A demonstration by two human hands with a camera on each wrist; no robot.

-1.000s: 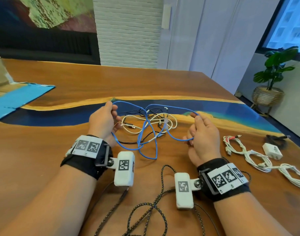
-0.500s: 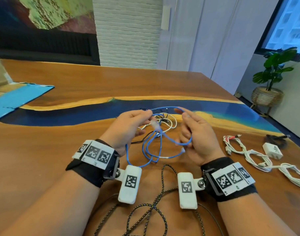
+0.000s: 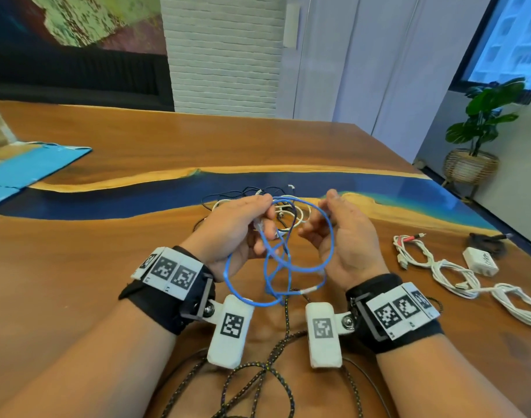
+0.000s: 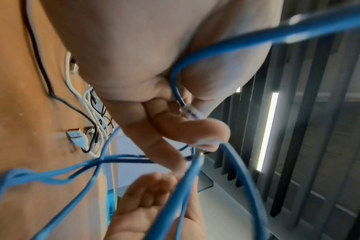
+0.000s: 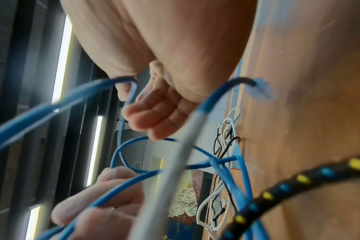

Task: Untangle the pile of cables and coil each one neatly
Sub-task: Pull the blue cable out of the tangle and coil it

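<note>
Between the two raised hands, above the table, the blue cable hangs in a few loose loops, off the wood and clear of the tangle of white and black cables lying just beyond the fingers. On the left, the left hand pinches the loops together at their top, with the cable's clear plug tucked between thumb and forefinger. The loops droop from there toward the wrists, their plane roughly upright. To the right, the right hand has its palm turned inward and its fingers curled; the outer loop runs across them, though I cannot tell whether they clamp it or merely cradle it. The second plug dangles free near the right wrist, so that hand seems better placed to gather it.
</note>
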